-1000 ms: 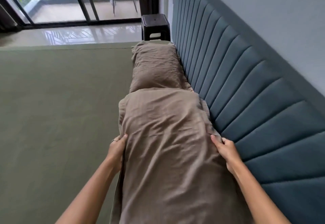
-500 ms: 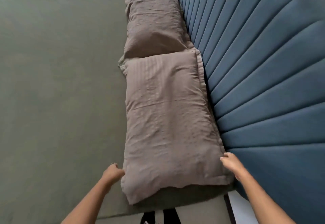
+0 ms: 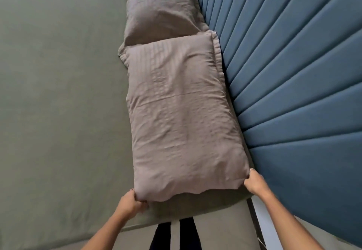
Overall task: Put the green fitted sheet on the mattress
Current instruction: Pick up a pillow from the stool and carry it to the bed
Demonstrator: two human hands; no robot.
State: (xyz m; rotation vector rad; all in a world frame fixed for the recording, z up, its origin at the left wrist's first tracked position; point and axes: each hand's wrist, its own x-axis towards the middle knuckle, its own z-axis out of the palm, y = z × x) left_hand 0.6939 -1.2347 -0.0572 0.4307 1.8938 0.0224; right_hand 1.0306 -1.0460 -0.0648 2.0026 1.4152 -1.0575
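Left hand (image 3: 131, 202): fingers curled round the near left corner of the near pillow (image 3: 182, 120), gripping the fabric at the bed's front edge. Right hand (image 3: 254, 183): pinching the near right corner of the same pillow, close beside the headboard (image 3: 293, 93).

Green fitted sheet (image 3: 58, 102): spread flat over the mattress, lightly creased, covering the whole visible top and turning down over the near edge below the pillow.

Near pillow: grey-brown striped case, wrinkled, lying on the sheet lengthwise along the headboard, its right side touching the padding.

Far pillow (image 3: 162, 8): same grey-brown case, lying beyond the first, the two meeting end to end, also against the headboard.

Headboard: blue, upholstered in vertical padded channels, running along the right side of the bed.

Legs (image 3: 176, 234): dark-clad, visible at the bottom edge between the forearms, just in front of the bed.
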